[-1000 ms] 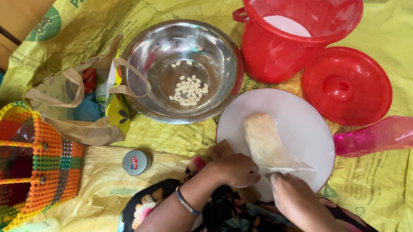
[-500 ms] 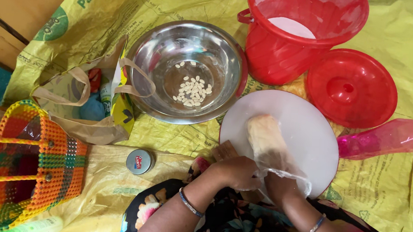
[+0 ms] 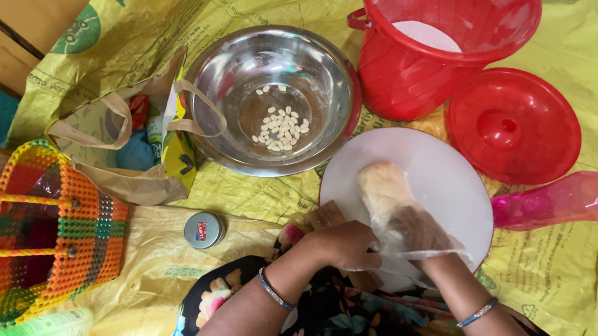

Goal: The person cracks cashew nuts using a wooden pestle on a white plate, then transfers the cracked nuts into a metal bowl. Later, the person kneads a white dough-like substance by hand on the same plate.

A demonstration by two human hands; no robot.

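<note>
My left hand (image 3: 346, 243) curls its fingers shut on the thin plastic glove's (image 3: 412, 234) cuff; my right hand (image 3: 397, 208) lies inside it, fingers together, on the white plate (image 3: 451, 170). A hard tug could tear it. Beyond sits the steel bowl (image 3: 235, 74).

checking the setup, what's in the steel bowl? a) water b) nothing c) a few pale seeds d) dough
c: the steel bowl holds only a small scatter of pale seeds on its bottom, with no water or dough in it.
</note>
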